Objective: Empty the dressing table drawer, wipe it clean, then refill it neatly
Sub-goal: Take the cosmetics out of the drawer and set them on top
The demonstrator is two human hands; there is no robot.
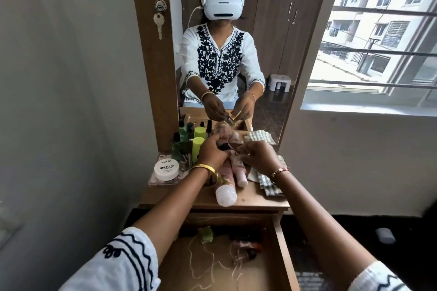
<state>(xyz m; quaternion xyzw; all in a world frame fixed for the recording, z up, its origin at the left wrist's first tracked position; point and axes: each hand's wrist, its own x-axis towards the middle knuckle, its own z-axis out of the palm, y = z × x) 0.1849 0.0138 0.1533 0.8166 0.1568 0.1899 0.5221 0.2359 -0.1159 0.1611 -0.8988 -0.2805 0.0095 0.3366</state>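
Observation:
The dressing table drawer (285, 253) is pulled out below me. Inside it lie a small green bottle (205, 234), some reddish-brown bottles (248, 247) and loose white string (212, 264). Both hands are up on the table top (255, 198), close to the mirror. My left hand (211, 152) pinches a small dark item (224, 146). My right hand (259, 156) pinches a small pale item; only the mirror shows it, and I cannot tell what it is. Under my hands lie pink tubes (241, 173) and a white-capped bottle (225, 195).
A white nail polish jar (166, 169), a lime-capped bottle (197, 146) and green bottles (179, 146) crowd the top's left side. A checked cloth (268, 184) lies at the right. The mirror (272, 38) stands behind, a wall at the left and a window (378, 38) at the right.

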